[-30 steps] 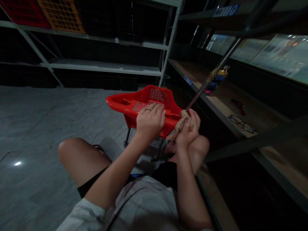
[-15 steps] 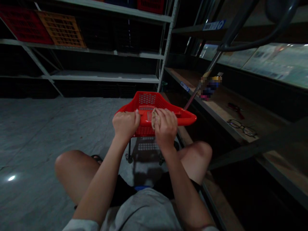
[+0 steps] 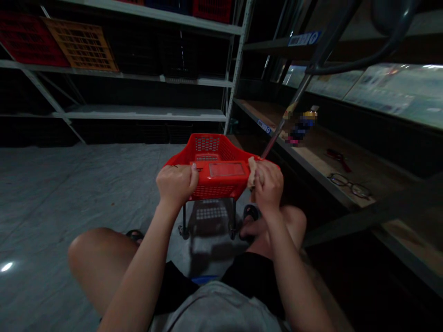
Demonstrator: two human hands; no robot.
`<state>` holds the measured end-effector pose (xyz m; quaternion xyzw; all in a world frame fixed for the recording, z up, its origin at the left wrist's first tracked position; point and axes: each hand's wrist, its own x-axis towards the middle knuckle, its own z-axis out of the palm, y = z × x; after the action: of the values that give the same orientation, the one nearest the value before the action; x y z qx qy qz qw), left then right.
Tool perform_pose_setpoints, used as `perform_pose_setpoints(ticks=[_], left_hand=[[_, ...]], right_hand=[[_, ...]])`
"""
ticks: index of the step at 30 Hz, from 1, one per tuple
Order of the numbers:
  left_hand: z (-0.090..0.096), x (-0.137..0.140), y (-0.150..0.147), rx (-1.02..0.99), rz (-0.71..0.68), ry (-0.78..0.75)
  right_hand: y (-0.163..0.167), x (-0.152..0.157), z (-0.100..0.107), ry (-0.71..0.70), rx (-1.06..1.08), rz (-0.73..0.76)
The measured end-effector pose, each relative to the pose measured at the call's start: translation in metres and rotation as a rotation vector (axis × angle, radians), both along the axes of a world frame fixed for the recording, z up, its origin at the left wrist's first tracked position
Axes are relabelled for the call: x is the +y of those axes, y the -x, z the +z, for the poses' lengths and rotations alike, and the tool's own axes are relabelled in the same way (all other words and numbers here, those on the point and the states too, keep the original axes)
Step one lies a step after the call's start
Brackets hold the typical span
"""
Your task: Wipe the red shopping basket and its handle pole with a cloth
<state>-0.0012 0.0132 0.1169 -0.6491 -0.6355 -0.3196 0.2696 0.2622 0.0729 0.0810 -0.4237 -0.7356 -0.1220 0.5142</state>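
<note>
A small red shopping cart point(image 3: 221, 191) stands in front of me between my knees, its handle toward me. My left hand point(image 3: 176, 184) is closed around the left end of that handle. At the right end, my right hand point(image 3: 269, 184) is closed on a crumpled beige cloth point(image 3: 252, 177) and presses it against the handle. Between my hands a flat rectangular label panel point(image 3: 226, 169) shows on the handle. The cart's basket has a honeycomb of holes, and dark legs with casters stand on the floor.
At right, a wooden shelf point(image 3: 311, 147) carries eyeglasses point(image 3: 349, 184), a red-handled tool point(image 3: 337, 159) and a blurred object point(image 3: 301, 129). A slanted pole point(image 3: 287, 113) rises beside the cart. White racking point(image 3: 145, 113) behind holds a yellow crate point(image 3: 83, 46) and a red crate point(image 3: 29, 39).
My right hand has slid the cloth rightward along the handle from near the middle to the right end, uncovering the label panel. My left hand keeps its grip. The view has shifted slightly.
</note>
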Motion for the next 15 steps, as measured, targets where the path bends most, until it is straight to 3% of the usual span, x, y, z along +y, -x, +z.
perform_pose_setpoints(ticks=[5,7,10,12,15], left_hand=[[-0.001,0.002,-0.008,-0.042,-0.01,0.004],[-0.002,0.003,-0.012,-0.05,0.003,0.012],[-0.002,0.004,-0.016,-0.058,0.033,0.023],[-0.003,0.005,-0.019,-0.077,0.051,0.021],[-0.004,0.008,-0.022,-0.068,0.1,-0.021]], right_hand=[[-0.052,0.049,0.007,0.181,0.198,0.185],[-0.058,0.069,0.01,0.29,0.345,0.258],[-0.057,0.09,0.008,0.396,0.571,0.238],[-0.048,0.091,0.003,0.35,0.595,0.154],[-0.022,0.071,-0.006,0.138,0.409,0.035]])
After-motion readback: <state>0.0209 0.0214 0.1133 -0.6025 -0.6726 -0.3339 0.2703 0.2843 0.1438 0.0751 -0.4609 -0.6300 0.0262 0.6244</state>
